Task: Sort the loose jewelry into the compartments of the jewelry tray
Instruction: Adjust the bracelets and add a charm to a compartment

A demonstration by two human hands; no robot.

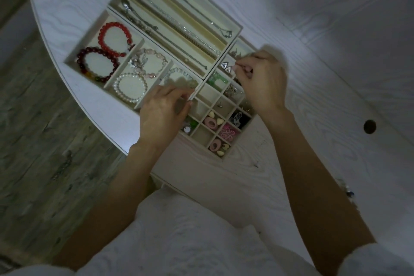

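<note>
Filling tray (74, 57): bracelets (113, 39), chains (179, 22), earrings (225, 67).

Two bare forearms, no watch, rings or bracelets visible on left hand (164, 112) or right hand (262, 82). Short white sleeves (367, 260), cuffs ending near elbows at near left and near right corners. White textured garment (190, 237) across lap, faint quilted or embossed pattern.

White wood-grain table (291, 18) w/ round hole (369, 126); cream jewelry tray (237, 27) sits directly on it.
</note>
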